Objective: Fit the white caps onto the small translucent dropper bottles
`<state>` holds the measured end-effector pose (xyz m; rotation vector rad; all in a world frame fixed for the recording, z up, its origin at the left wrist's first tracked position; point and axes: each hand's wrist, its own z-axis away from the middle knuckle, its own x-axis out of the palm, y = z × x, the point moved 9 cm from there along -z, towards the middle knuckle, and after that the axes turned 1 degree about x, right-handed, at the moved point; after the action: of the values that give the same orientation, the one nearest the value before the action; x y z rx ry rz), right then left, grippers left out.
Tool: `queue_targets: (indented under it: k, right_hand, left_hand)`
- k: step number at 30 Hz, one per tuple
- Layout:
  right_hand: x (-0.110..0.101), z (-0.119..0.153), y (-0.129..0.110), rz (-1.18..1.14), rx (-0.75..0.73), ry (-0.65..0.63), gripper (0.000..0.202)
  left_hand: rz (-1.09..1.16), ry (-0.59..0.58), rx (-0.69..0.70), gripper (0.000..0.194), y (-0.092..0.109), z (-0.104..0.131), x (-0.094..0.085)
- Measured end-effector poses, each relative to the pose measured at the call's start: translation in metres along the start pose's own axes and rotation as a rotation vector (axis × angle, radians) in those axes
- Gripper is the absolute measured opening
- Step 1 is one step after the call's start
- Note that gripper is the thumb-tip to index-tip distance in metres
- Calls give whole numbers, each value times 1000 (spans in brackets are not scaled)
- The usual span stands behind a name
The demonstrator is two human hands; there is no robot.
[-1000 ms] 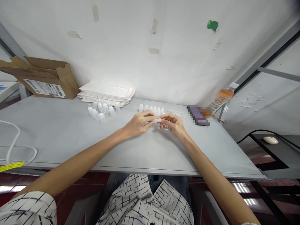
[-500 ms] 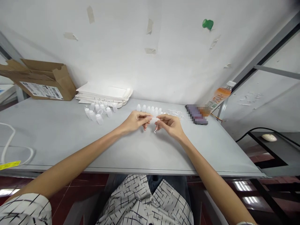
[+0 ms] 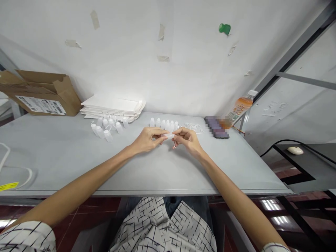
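Between the fingertips of my left hand [image 3: 149, 140] is a small translucent plastic bottle [image 3: 167, 135], held sideways and partly covered by fingers. My right hand [image 3: 188, 140] pinches a thin white plastic strap [image 3: 174, 143] at the bottle's right end; its free tip dangles below the fingers. Whether strap and bottle are joined cannot be seen. Just behind my hands stands a row of small translucent bottles [image 3: 163, 124]. Loose white straps [image 3: 193, 127] lie scattered to the right of that row. Another group of bottles [image 3: 107, 135], some with white loops on top, stands at the left.
A stack of white sheets [image 3: 110, 105] and an open cardboard box [image 3: 47, 96] sit at the back left. On the right are a phone [image 3: 216, 127] and a bottle of orange drink [image 3: 239, 109]. A white cable [image 3: 28, 175] lies at the left edge.
My left hand has shifted slightly left, and more of the translucent bottle shows between my hands. The whole view has moved a little. Both hands keep their grip.
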<state>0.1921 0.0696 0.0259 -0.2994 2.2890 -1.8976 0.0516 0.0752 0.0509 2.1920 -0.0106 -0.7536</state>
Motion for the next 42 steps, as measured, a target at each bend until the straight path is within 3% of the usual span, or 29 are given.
queue_targets:
  k: [7,17,23,28,32,35,38,42]
  right_hand:
    - [-1,-1,8,-72,39,-22,23]
    - [-3,-3,10,-172,63,-39,22]
    - [-1,-3,9,-224,94,-32,20]
    - [-3,-3,9,-225,121,-58,21]
    - [-7,-4,3,-153,73,-57,22]
    - [-9,-5,-1,-65,31,-17,28]
    - [-8,-4,-6,-12,-4,26,31]
    - [-7,-1,-14,41,-43,59,28]
  left_hand:
    - [-207,21,179,25,13,1,-2]
    - [-291,58,313,24,31,4,-2]
    - [-449,47,484,23,44,11,4]
    - [-536,13,529,27,51,15,11]
    - [-394,100,375,24,45,8,2]
    - [-145,142,73,26,21,0,-4]
    - [159,87,-219,34,-6,-2,3]
    - [474,57,-316,37,-13,-2,10]
